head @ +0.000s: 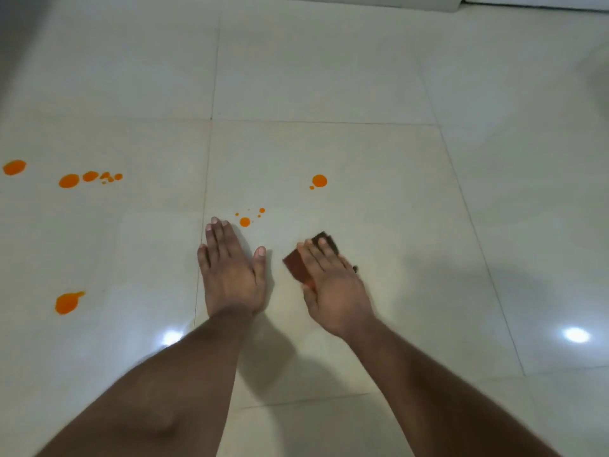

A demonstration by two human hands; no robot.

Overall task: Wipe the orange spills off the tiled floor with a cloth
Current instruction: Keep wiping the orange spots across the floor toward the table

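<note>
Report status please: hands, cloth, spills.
Left hand flat on floor, empty. Right hand pressing cloth down. Orange spills unwiped ahead and left. Nothing blocking.

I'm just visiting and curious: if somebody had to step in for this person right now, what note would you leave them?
Left hand: flat on the tiled floor, open, holding nothing.
Right hand: pressing the dark reddish cloth onto the floor.
Done: cannot tell from this view; the tile around the cloth looks clean.
Left: small drops beyond the left hand, round spot further ahead, a row of spots far left, and a larger blot lower left.
</note>
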